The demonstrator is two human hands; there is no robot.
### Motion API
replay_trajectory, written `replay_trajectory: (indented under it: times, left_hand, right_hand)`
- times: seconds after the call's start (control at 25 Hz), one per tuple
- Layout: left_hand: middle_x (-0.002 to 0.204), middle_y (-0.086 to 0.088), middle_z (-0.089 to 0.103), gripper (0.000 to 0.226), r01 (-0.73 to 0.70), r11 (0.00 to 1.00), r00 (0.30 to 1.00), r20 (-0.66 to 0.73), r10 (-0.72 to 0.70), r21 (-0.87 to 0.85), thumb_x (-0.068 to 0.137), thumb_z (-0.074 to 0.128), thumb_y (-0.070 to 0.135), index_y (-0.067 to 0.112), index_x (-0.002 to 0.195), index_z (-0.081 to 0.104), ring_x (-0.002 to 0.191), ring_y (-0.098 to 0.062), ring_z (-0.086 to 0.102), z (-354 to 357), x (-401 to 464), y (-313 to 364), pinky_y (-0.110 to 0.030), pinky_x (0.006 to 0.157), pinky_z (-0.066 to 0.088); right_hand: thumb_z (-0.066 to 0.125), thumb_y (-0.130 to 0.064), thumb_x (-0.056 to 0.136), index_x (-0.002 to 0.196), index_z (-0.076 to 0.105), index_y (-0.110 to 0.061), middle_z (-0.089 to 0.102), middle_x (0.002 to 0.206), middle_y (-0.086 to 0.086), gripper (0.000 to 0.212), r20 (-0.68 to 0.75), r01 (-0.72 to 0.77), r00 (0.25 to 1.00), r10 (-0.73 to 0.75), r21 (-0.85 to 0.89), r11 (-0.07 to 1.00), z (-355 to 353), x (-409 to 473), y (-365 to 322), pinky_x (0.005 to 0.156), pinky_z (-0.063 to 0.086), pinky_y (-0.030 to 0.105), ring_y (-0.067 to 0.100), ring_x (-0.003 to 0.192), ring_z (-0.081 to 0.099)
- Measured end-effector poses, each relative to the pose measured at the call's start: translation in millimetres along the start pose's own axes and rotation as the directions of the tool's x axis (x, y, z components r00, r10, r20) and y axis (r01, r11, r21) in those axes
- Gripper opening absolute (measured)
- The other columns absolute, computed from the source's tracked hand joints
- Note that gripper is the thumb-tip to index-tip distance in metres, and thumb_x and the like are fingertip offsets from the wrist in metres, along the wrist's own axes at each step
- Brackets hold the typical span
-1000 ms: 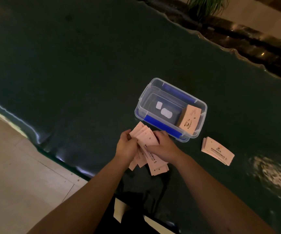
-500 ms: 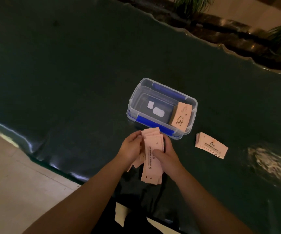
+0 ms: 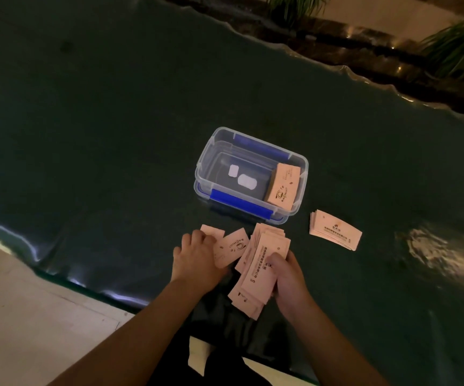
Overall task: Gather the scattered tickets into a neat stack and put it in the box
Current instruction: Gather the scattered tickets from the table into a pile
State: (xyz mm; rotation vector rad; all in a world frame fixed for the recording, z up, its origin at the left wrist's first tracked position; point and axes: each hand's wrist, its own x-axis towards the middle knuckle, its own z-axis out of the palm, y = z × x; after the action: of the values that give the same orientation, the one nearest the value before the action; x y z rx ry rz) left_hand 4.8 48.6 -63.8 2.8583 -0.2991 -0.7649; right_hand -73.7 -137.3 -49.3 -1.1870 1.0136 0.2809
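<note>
A clear plastic box (image 3: 205, 162) with blue clips stands on the dark table, and one stack of pink tickets (image 3: 282, 188) leans against its right wall inside. My right hand (image 3: 288, 280) grips a loose bundle of pink tickets (image 3: 258, 268) just in front of the box. My left hand (image 3: 196, 257) rests flat on two or three loose tickets (image 3: 231, 247) lying on the table to the left of the bundle. Another squared stack of tickets (image 3: 335, 229) lies on the table to the right of the box.
The dark green table (image 3: 100, 121) has a wavy far edge with plants (image 3: 459, 48) behind it. Its near edge runs diagonally at the lower left, with pale floor (image 3: 30, 316) beyond. A bright glare patch (image 3: 442, 254) lies on the table at the right.
My hands have parted: the left hand let go of the bundle and moved left onto loose tickets on the table. The right hand keeps the bundle, now less fanned.
</note>
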Motion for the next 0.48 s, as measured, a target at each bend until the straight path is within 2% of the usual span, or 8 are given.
replay_trajectory:
  times: [0.12, 0.2, 0.36, 0.48]
  left_hand:
    - [0.142, -0.002, 0.047, 0.076, 0.047, 0.998, 0.998, -0.047, -0.045, 0.038, 0.084, 0.064, 0.068, 0.022, 0.144, 0.052, 0.129, -0.023, 0.045, 7.8, -5.8, -2.1, -0.044, 0.106, 0.046]
    - [0.138, -0.003, 0.046, 0.075, 0.125, 0.992, 0.991, -0.052, -0.126, -0.020, 0.083, 0.064, 0.067, 0.020, 0.140, 0.053, 0.125, -0.023, 0.046, 11.3, -10.6, -6.5, -0.043, 0.104, 0.049]
    - [0.129, -0.004, 0.048, 0.062, 0.291, 0.901, 0.954, 0.024, -0.300, -0.322, 0.080, 0.077, 0.053, 0.019, 0.128, 0.058, 0.115, -0.020, 0.049, 17.2, -15.2, -13.3, -0.040, 0.098, 0.053]
    - [0.118, -0.003, 0.056, 0.041, 0.322, 0.806, 0.941, 0.078, -0.328, -0.496, 0.081, 0.082, 0.039, 0.023, 0.111, 0.058, 0.107, -0.018, 0.056, 18.3, -14.1, -12.8, -0.041, 0.096, 0.056]
  right_hand:
    - [0.057, -0.013, 0.105, 0.149, 0.051, -0.034, 0.073, 0.130, 0.005, 0.050, 0.015, 0.010, 1.000, -0.009, -0.055, 0.998, -1.8, -1.4, -3.6, 0.090, 0.064, 0.055, 0.026, 0.111, 0.077]
    - [0.058, -0.013, 0.104, 0.150, 0.051, -0.033, 0.074, 0.130, 0.007, 0.051, 0.017, 0.016, 1.000, -0.015, -0.094, 0.995, -2.4, -1.7, -5.2, 0.092, 0.064, 0.058, 0.028, 0.112, 0.077]
    - [0.057, -0.013, 0.105, 0.150, 0.051, -0.031, 0.075, 0.128, 0.009, 0.049, 0.035, 0.019, 0.999, -0.014, -0.136, 0.991, 2.7, -5.4, -5.0, 0.094, 0.062, 0.061, 0.031, 0.112, 0.077]
    - [0.058, -0.013, 0.105, 0.150, 0.050, -0.032, 0.073, 0.131, 0.009, 0.050, 0.044, 0.014, 0.999, -0.008, -0.158, 0.987, 6.2, -7.5, -3.7, 0.096, 0.061, 0.062, 0.031, 0.114, 0.075]
